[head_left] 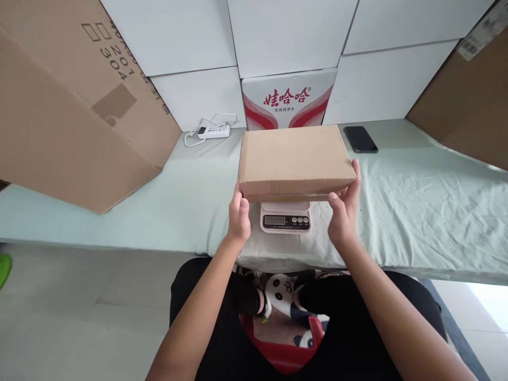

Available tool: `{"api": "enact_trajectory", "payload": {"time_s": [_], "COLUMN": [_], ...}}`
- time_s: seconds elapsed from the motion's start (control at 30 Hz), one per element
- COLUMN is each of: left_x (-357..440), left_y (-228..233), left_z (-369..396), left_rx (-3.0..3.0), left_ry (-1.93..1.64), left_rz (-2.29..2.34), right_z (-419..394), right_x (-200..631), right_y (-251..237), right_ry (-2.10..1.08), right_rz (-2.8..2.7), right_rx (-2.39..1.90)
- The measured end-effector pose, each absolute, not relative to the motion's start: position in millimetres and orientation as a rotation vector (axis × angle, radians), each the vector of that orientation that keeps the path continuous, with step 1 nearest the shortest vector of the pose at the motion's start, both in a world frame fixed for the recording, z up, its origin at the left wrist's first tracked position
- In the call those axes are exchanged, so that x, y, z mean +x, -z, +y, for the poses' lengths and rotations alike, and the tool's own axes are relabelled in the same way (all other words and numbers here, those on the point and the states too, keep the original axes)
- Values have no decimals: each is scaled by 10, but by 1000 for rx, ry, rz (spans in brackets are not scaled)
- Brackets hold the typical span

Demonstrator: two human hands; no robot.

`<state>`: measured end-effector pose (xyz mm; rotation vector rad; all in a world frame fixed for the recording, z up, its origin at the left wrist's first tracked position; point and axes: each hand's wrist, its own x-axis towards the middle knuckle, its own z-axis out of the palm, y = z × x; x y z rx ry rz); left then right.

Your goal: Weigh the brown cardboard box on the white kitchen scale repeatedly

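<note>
— Flat brown cardboard box (296, 161): how many, lying how?
— One, long axis nine-to-three, atop one small white digital scale (286, 217) on the pale green cloth-covered table (416, 211).
— Hands?
— Left hand (239, 218) grasps its seven o'clock corner, right hand (345, 209) its five o'clock corner. One black phone (360, 139) lies at one o'clock.

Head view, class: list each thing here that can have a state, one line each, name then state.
Small cardboard box: closed, resting on the scale, held at both ends.
Scale: under the box, display unreadable.
Left hand: gripping the box's left end.
Right hand: gripping the box's right end.
Phone: flat, screen dark.
Power strip: cable plugged in.
</note>
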<state>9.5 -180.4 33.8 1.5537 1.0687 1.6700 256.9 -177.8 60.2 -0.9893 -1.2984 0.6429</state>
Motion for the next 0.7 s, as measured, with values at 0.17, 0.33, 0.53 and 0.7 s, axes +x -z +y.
{"api": "enact_trajectory", "payload": {"time_s": [0.17,0.33,0.53,0.7], "left_x": [79,62,53,60], "left_y": [-307,-258,-241,-237], "left_z": [-1796,-1807,-1830,-1837], "left_rx": [1595,1580,1571,1551], "left_ry": [-1653,-1642,-1624,-1625], "left_rz": [1017,1048,1071,1073], "right_z": [-1799,-1859,-1901,-1845], "right_x": [2673,2687,2688,2713], "right_y": [-500,-482,-477,-475], "right_ry": [-616,-704,-753,-729], "right_rz": [-1346,-1338,-1330,-1369], "right_rx": [-970,-991,-1008,-1011]}}
